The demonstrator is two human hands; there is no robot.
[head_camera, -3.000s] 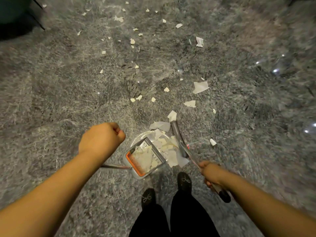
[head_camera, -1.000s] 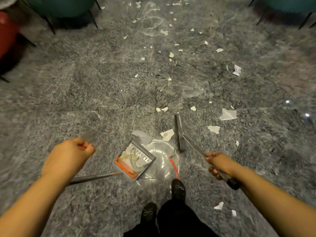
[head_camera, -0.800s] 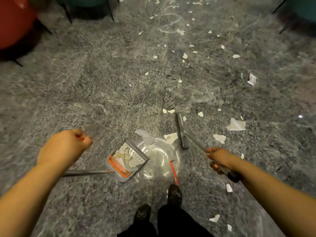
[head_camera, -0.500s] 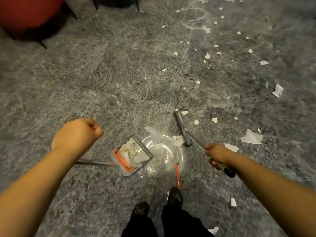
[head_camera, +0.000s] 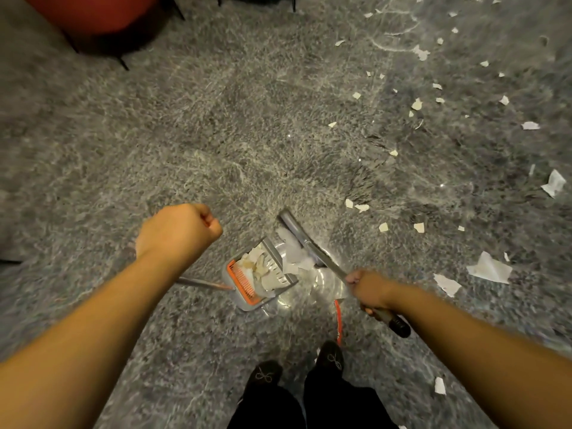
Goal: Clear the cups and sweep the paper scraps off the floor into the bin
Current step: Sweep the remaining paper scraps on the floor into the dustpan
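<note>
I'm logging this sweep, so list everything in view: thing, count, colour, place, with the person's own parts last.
dustpan: one, grey with an orange comb edge, on the carpet at centre, paper inside.
broom: one, grey head, handle with a dark end, head at the dustpan's mouth.
paper scraps: many, white, mostly scattered right and upper right; some at the dustpan's mouth.
carpet: one, grey shag, fills the view.
chair: one, red with dark legs, top left.
shoes: two, black, bottom centre.
left hand: one, fisted above the dustpan's long handle; its grip is hidden.
right hand: one, grips the broom handle.
</note>
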